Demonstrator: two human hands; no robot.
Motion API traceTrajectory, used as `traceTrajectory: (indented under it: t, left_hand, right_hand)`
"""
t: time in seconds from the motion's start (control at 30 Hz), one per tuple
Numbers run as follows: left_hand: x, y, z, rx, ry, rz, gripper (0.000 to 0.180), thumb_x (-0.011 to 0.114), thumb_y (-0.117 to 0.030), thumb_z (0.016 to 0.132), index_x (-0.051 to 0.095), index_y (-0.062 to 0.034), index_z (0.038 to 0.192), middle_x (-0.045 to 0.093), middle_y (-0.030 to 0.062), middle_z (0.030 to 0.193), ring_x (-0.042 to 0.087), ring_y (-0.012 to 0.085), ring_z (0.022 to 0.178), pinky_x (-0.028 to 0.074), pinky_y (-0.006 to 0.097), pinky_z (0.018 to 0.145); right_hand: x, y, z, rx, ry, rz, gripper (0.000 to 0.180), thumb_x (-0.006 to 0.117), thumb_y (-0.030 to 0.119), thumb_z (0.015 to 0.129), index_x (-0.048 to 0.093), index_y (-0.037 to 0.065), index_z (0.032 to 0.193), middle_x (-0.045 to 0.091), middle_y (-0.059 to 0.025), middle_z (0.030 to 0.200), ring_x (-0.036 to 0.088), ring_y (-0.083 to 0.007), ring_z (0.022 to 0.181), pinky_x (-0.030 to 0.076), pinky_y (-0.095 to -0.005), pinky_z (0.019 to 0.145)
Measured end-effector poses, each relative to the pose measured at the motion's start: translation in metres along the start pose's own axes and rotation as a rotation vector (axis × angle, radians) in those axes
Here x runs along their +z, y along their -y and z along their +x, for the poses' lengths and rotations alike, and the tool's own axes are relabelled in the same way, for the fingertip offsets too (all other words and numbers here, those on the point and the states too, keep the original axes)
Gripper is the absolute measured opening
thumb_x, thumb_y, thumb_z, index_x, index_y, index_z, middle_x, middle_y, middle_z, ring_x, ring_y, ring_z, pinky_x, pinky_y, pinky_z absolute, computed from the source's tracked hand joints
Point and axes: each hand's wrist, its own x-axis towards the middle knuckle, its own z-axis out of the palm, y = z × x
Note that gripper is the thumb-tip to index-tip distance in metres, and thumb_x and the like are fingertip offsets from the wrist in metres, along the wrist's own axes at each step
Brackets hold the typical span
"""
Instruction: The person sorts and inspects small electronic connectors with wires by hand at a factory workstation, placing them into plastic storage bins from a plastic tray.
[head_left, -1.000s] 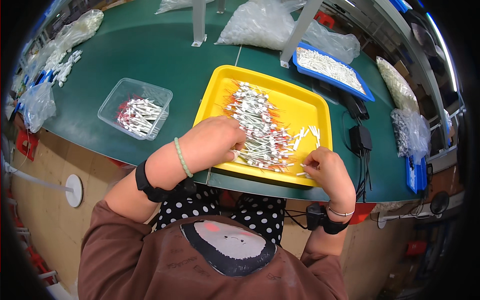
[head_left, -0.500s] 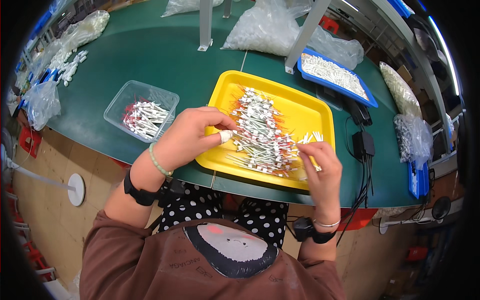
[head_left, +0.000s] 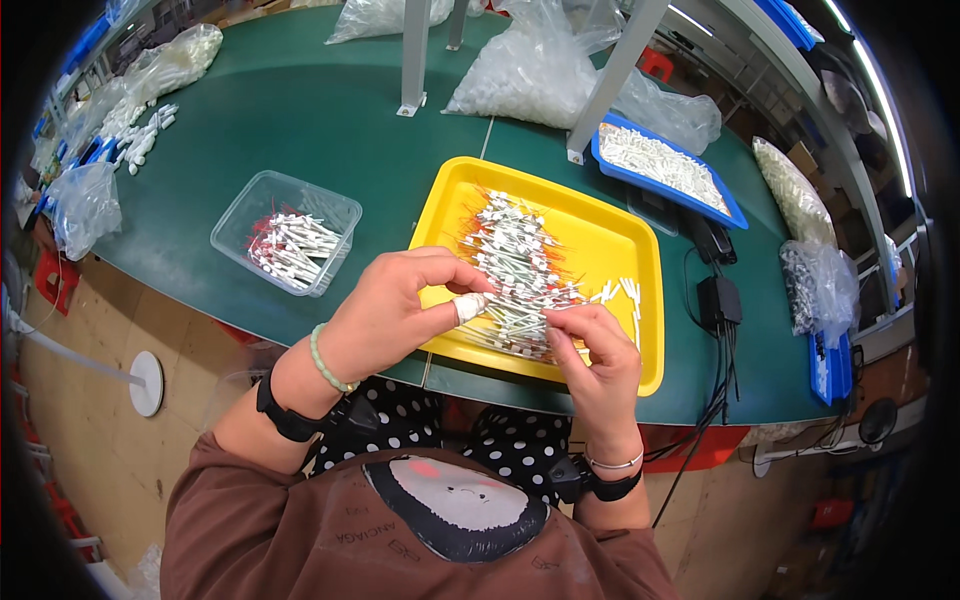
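- Small white sticks with thin red wires point(head_left: 518, 262) lie in a dense heap in the yellow tray point(head_left: 605, 235), from its far side down to its near edge.
- Left hand point(head_left: 425, 292) comes over the near left part of the tray, palm turned inward; its index finger and its thumb, which has a white wrapping point(head_left: 468, 307), meet at the left border of the heap. Whether a stick is pinched there, I cannot tell.
- Right hand point(head_left: 600, 352) reaches over the near edge, wrist low, index finger and thumb pointing to the left at the heap and near to each other. I cannot tell if it grasps something.
- Both forearms rise from below; the hands are apart, with part of the heap between them.
- The hands hide some of the near rim and of the heap.
- Loose white pieces point(head_left: 630, 290) lie at the right inside the tray.
- To the left stands a clear plastic box point(head_left: 228, 232) with similar sticks.
- Behind, a slanted grey post point(head_left: 620, 78) stands between the tray and a bag of white parts point(head_left: 525, 75).
- At the right are a blue tray point(head_left: 670, 192) with white pieces and a black cable box point(head_left: 718, 303).
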Motion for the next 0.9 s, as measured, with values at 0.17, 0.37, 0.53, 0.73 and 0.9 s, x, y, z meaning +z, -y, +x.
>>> traceTrajectory:
  t: [0.17, 0.37, 0.53, 0.73, 0.9]
  left_hand:
    - [0.002, 0.0, -0.001, 0.011, 0.021, 0.021, 0.016, 0.072, -0.007, 0.088, 0.073, 0.0005, 0.103, 0.072, 0.0103, 0.097, 0.068, 0.0188, 0.091, 0.052, 0.029, 0.085]
    - [0.004, 0.003, -0.003, 0.021, 0.026, 0.02, 0.016, 0.073, -0.007, 0.088, 0.074, -0.0002, 0.102, 0.072, 0.0096, 0.096, 0.069, 0.0192, 0.091, 0.052, 0.029, 0.084]
    - [0.004, 0.004, -0.002, 0.04, 0.054, 0.056, 0.017, 0.071, -0.004, 0.087, 0.073, 0.0002, 0.104, 0.073, 0.0111, 0.098, 0.071, 0.0192, 0.089, 0.055, 0.03, 0.082]
    - [0.017, 0.006, -0.003, 0.078, 0.059, 0.0, 0.018, 0.07, -0.005, 0.088, 0.074, -0.0012, 0.105, 0.074, 0.0107, 0.097, 0.07, 0.0205, 0.088, 0.055, 0.03, 0.081]
    - [0.021, 0.009, -0.006, -0.007, 0.018, -0.091, 0.02, 0.069, -0.008, 0.089, 0.074, -0.0014, 0.107, 0.074, 0.0099, 0.098, 0.07, 0.0184, 0.09, 0.054, 0.03, 0.083]
  right_hand:
    - [-0.002, 0.0, -0.004, 0.087, 0.025, 0.073, 0.019, 0.069, -0.005, 0.089, 0.074, -0.001, 0.107, 0.068, -0.0092, 0.093, 0.066, -0.0159, 0.083, 0.052, -0.0258, 0.075]
    - [-0.002, 0.002, -0.004, 0.064, 0.046, 0.057, 0.019, 0.069, -0.005, 0.089, 0.074, -0.001, 0.107, 0.068, -0.0089, 0.094, 0.065, -0.016, 0.084, 0.052, -0.0259, 0.075]
    - [-0.003, 0.0, -0.005, 0.148, 0.072, 0.152, 0.019, 0.07, -0.005, 0.089, 0.074, -0.001, 0.107, 0.068, -0.0087, 0.094, 0.065, -0.0163, 0.085, 0.052, -0.0261, 0.075]
    - [0.011, 0.007, -0.004, -0.236, -0.005, -0.167, 0.023, 0.072, -0.009, 0.085, 0.072, 0.0, 0.107, 0.067, -0.0092, 0.093, 0.066, -0.0177, 0.082, 0.053, -0.0271, 0.075]
    - [0.016, 0.006, 0.0, -0.15, -0.069, 0.101, 0.021, 0.073, -0.009, 0.085, 0.068, -0.003, 0.105, 0.069, -0.0112, 0.092, 0.068, -0.0199, 0.081, 0.056, -0.0284, 0.072]
